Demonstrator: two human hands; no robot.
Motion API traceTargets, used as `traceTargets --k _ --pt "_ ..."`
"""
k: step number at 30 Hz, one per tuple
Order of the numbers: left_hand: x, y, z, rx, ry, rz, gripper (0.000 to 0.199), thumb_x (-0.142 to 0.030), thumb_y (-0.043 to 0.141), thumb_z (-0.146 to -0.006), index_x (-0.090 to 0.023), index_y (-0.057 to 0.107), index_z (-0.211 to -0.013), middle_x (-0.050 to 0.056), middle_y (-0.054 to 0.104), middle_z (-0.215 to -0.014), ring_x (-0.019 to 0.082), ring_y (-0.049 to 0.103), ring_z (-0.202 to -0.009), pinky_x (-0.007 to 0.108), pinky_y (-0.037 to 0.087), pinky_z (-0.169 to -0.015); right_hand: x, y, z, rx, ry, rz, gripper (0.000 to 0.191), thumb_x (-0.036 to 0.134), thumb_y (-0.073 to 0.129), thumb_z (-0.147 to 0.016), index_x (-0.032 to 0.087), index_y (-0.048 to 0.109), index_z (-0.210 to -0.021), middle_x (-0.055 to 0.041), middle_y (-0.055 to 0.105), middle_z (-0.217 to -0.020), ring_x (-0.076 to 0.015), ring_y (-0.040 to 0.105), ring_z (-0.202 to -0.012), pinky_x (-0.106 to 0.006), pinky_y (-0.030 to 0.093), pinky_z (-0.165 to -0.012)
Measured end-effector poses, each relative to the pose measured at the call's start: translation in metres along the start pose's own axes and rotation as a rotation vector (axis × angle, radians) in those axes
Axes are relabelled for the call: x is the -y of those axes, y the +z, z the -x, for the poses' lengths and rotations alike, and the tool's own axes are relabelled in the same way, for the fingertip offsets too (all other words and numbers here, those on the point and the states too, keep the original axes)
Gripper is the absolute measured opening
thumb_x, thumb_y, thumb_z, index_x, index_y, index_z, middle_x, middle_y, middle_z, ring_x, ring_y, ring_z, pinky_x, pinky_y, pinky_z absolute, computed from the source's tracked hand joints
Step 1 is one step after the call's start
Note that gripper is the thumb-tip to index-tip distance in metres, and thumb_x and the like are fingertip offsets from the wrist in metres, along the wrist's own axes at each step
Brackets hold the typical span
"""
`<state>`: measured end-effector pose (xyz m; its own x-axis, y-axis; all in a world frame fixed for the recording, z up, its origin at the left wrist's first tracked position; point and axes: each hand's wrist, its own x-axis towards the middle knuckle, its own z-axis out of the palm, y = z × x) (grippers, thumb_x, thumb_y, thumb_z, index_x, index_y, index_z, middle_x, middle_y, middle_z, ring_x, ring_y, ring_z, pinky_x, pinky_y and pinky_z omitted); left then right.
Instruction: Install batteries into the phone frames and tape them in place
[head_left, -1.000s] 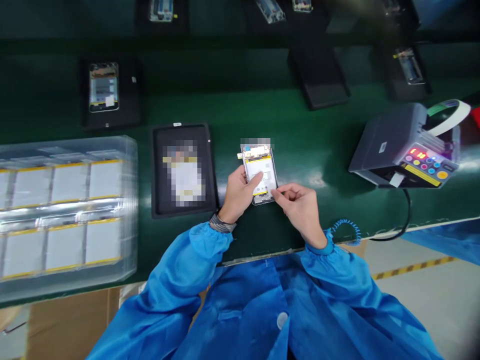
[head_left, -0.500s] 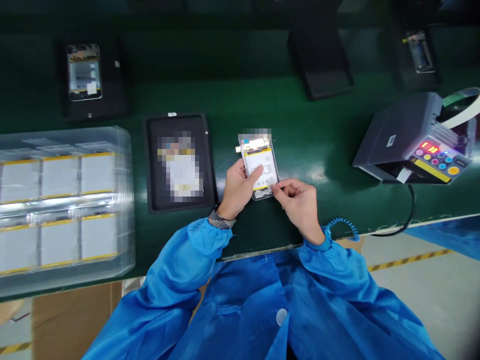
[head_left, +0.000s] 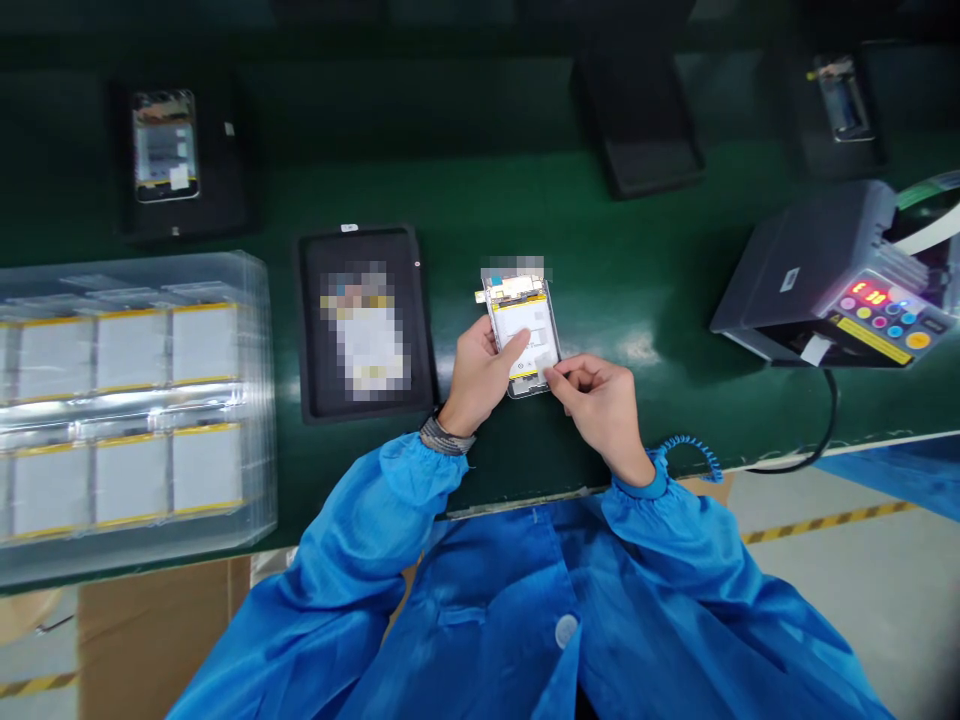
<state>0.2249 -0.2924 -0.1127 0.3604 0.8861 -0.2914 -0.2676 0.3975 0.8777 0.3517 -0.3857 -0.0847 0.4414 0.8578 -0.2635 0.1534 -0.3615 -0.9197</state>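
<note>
Both poses unchanged, left hand (head_left: 484,377) clasping phone (head_left: 539,346), right hand (head_left: 597,400) pinching its corner

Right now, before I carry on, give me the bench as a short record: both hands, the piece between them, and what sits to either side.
left hand: gripping the opened phone by its left edge
right hand: at the phone's lower right corner; grip unclear
left side: black tray with a pixelated item; farther left, clear tray of white packs
right side: dark machine, red display lit
</note>
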Motion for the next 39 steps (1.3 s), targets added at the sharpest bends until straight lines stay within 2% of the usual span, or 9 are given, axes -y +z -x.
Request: traceTargets --k 14,21,29,34,37,39 --pt "0.0001 0.0009 0.0001 -0.013 -0.002 -0.008 0.05 -0.04 0.088 -0.074 -0.015 0.067 -0.111 0.014 0.075 -0.122 0.03 0.072 -0.112 0.043 0.059 -0.097 0.0004 -0.0007 -0.0014 0.013 0.01 0.066 0.027 0.043 0.073 -0.081 0.018 0.066 -0.078 0.0057 0.048 -0.049 -0.0096 0.039 -0.045 -0.026 0.029 -0.047" --pt "-0.0016 0.0002 0.0004 0.0 -0.009 0.001 0.051 -0.04 0.088 -0.073 -0.015 0.068 -0.112 0.014 0.075 -0.124 0.03 0.071 -0.114 0.044 0.058 -0.098 0.0012 -0.001 -0.0011 0.022 -0.011 0.103 0.028 0.044 0.073 -0.082 0.018 0.064 -0.078 0.0058 0.048 -0.051 -0.0096 0.037 -0.047 -0.026 0.029 -0.049" --pt "-0.0045 0.0007 0.0013 0.004 -0.016 0.021 0.053 -0.04 0.089 -0.071 -0.014 0.067 -0.112 0.015 0.074 -0.124 0.031 0.071 -0.114 0.045 0.058 -0.099 0.006 -0.0038 0.0005 0.012 -0.134 0.394 0.022 0.04 0.068 -0.09 0.021 0.061 -0.081 0.0058 0.051 -0.053 -0.0111 0.042 -0.047 -0.027 0.031 -0.054" --pt "-0.0032 -0.0003 0.0009 0.001 -0.018 0.021 0.053 -0.041 0.09 -0.071 -0.015 0.067 -0.111 0.014 0.075 -0.123 0.031 0.071 -0.114 0.044 0.058 -0.098 0.0081 -0.0064 0.0014 -0.015 -0.145 0.544 0.026 0.042 0.07 -0.09 0.023 0.056 -0.078 0.0053 0.052 -0.055 -0.0124 0.044 -0.048 -0.028 0.03 -0.054" --pt "-0.0034 -0.0011 0.0009 0.015 -0.022 0.029 0.054 -0.04 0.09 -0.071 -0.014 0.067 -0.112 0.014 0.075 -0.123 0.031 0.071 -0.114 0.045 0.058 -0.098 0.006 -0.008 -0.0012 -0.035 -0.168 0.505 0.028 0.043 0.075 -0.086 0.023 0.056 -0.091 0.0055 0.055 -0.062 -0.0132 0.048 -0.052 -0.027 0.034 -0.056" --pt "-0.0043 -0.0014 0.0014 0.037 -0.026 0.036 0.053 -0.041 0.09 -0.072 -0.015 0.068 -0.113 0.014 0.075 -0.123 0.031 0.071 -0.113 0.045 0.057 -0.099 0.0032 -0.0086 -0.0066 -0.028 -0.199 0.407 0.038 0.044 0.078 -0.083 0.023 0.055 -0.104 0.0047 0.058 -0.07 -0.0136 0.052 -0.057 -0.027 0.039 -0.058"
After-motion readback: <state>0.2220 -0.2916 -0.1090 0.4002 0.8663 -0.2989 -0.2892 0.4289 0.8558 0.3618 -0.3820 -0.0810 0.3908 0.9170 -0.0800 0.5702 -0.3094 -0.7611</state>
